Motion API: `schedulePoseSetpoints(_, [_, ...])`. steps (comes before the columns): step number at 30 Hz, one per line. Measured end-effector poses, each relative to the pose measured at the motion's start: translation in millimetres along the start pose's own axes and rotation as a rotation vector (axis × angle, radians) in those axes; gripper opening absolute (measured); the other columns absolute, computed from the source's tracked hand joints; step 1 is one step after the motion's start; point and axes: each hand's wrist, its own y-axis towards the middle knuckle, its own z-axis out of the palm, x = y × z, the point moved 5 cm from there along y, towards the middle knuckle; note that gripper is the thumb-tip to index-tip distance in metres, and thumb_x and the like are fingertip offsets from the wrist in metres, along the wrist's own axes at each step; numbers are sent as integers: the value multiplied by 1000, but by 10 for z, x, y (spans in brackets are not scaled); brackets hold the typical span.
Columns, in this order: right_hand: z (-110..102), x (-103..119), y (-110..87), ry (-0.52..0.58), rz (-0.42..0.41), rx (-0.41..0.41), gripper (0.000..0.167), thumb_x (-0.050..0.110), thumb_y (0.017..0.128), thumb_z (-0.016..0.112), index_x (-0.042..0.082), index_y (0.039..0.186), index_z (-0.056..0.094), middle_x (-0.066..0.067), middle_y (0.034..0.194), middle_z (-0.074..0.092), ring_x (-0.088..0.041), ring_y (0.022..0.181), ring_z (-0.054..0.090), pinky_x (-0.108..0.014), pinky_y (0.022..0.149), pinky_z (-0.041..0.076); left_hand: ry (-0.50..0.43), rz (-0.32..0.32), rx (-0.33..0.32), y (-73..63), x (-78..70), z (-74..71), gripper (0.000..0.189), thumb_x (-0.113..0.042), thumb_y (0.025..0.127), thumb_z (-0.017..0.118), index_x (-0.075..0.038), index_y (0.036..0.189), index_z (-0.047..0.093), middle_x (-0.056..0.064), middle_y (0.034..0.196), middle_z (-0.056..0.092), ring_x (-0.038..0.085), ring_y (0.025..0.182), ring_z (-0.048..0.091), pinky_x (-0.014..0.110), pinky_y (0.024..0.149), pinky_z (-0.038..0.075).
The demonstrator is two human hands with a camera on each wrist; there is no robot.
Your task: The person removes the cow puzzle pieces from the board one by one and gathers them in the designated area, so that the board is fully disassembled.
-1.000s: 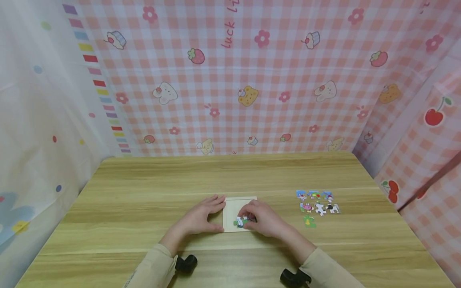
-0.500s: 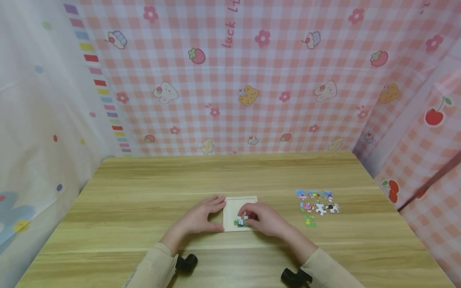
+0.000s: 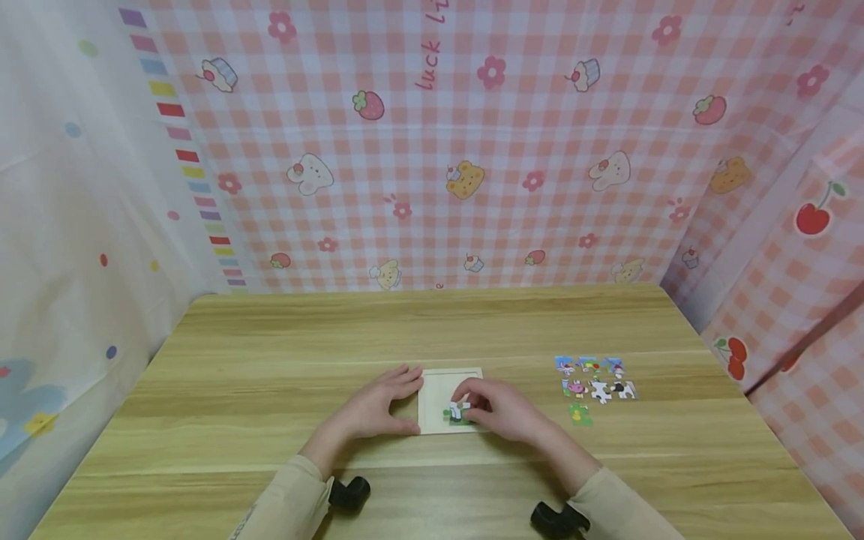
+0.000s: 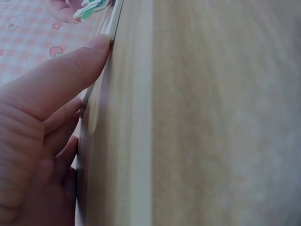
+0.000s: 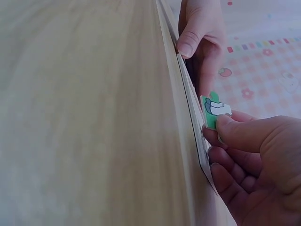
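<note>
A pale wooden puzzle tray (image 3: 432,386) lies flat on the table in the head view. Against its left side rests my left hand (image 3: 371,406), with the thumb at the near corner and the fingertips at the far one. My right hand (image 3: 508,414) is over the tray's right part and pinches a jigsaw piece (image 3: 455,413) between thumb and fingers. In the right wrist view this jigsaw piece (image 5: 213,112) is green with a white and grey print, tilted just above the tray. Part of the piece is hidden behind my fingertips.
To the right of the tray, several loose jigsaw pieces (image 3: 599,391) lie in rough rows on the wooden table (image 3: 270,352). A checked cloth (image 3: 432,225) hangs behind the table's back edge. Black wrist mounts (image 3: 349,495) stick out from both sleeves.
My right hand has shifted slightly to the right with the jigsaw piece, its tilt changing a little. The left hand and the tray have stayed put.
</note>
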Motion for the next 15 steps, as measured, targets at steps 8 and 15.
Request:
schedulePoseSetpoints(8, [-81,-58,-105,75,-21,-16,23,3,89,72,17,106,67,11,78,56,-5,70,51,-24,64,47,9,-6,4,-3,4,5,78,-33,83,81,1,145,47,10,157,34,34,148,20,53,117,21])
schedulePoseSetpoints(15, [-214,-131,-263,84,-23,-53,23,2,88,71,14,107,68,11,80,58,-5,73,53,-25,67,49,25,-6,17,0,4,6,79,-34,84,80,1,146,45,10,158,33,34,148,19,52,117,20])
